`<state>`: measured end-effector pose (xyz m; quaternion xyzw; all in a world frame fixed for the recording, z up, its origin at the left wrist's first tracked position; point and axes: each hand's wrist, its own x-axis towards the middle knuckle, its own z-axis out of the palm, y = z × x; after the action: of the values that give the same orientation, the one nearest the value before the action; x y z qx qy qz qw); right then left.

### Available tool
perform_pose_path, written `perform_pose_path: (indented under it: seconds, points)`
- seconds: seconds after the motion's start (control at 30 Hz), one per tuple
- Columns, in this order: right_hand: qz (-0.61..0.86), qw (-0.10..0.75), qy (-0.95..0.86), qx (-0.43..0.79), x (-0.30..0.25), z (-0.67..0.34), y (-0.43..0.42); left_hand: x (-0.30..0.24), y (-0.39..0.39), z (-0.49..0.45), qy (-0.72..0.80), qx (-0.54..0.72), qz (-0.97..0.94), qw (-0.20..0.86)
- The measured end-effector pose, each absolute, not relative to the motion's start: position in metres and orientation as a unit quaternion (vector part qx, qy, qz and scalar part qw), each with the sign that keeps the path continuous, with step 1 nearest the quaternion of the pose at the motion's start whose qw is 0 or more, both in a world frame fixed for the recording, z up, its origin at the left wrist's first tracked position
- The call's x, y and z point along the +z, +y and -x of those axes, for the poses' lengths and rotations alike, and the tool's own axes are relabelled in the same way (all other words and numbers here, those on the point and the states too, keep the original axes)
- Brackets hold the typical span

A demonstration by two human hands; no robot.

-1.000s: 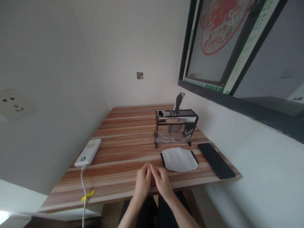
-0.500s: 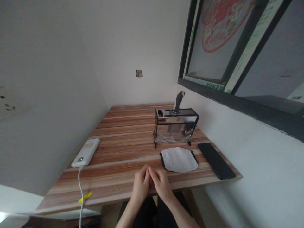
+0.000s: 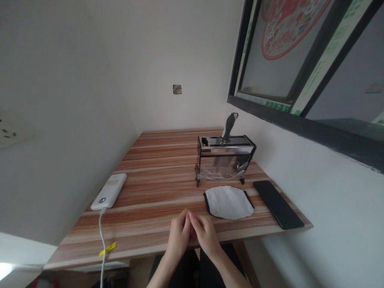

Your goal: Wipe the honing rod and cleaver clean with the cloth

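My left hand (image 3: 178, 236) and my right hand (image 3: 205, 237) rest side by side on the near edge of a striped wooden table (image 3: 159, 188). Their fingers are stretched forward and the fingertips of both hands meet. Nothing shows in either hand. Closest to the right hand, just beyond it, lies a white face mask with black edging (image 3: 228, 202). Behind the mask stands a shiny metal knife rack (image 3: 224, 160) with a dark knife handle (image 3: 229, 127) sticking up from it.
A black phone (image 3: 278, 204) lies by the right wall. A white power bank (image 3: 109, 191) sits at the table's left edge, its white cable (image 3: 102, 240) with a yellow tag hanging over the front. A dark-framed window (image 3: 300, 64) is up on the right.
My hands have stayed joined in the same spot. The view has shifted slightly, so the table things sit a little further right in the picture.
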<state>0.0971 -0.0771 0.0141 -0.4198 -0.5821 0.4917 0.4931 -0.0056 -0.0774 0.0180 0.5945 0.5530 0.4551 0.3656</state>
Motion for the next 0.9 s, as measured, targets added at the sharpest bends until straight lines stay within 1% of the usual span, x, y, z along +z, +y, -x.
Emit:
perform_pose_path:
  seconds: [0.9]
  points:
    - [0.422, 0.490, -0.582, 0.493, 0.0133, -0.0977, -0.0771, 0.0182, -0.0783, 0.0065, 0.556, 0.448, -0.596, 0.367]
